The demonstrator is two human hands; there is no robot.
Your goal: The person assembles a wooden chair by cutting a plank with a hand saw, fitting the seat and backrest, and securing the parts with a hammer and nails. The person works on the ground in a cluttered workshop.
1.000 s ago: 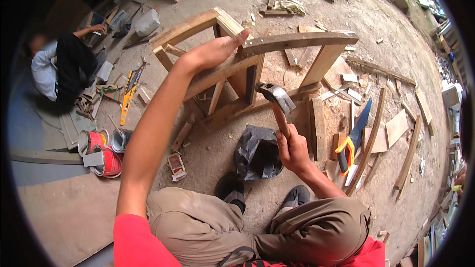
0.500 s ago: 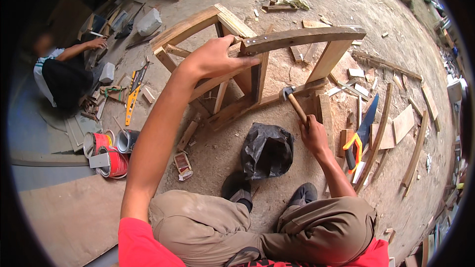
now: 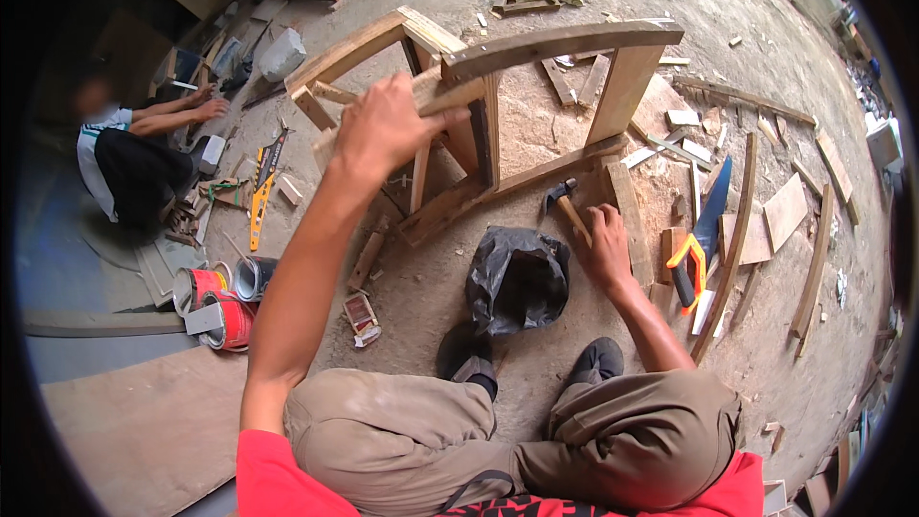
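Note:
A wooden frame (image 3: 613,105) of joined rails stands on the ground in front of me, with a darker curved rail (image 3: 565,46) along its top right. My left hand (image 3: 388,124) is closed over a top rail of this frame, beside the curved rail's left end. Low at the frame's right side, my right hand (image 3: 606,247) has its fingers around the handle of a hammer (image 3: 571,214). The hammer's dark head points away from me, just above a black plastic bag (image 3: 483,273) that sits open near my feet.
On the right lie a handsaw (image 3: 706,230) with an orange and black handle, curved wooden strips (image 3: 742,239) and offcuts. A yellow handsaw (image 3: 263,187) and red paint cans (image 3: 230,321) are at the left. Beyond them another person (image 3: 134,153) sits low, both arms reaching forward.
My right hand and the hammer are slightly lower, their grip looser-looking. My left hand has shifted along the rail to the left. The other person's second arm now shows.

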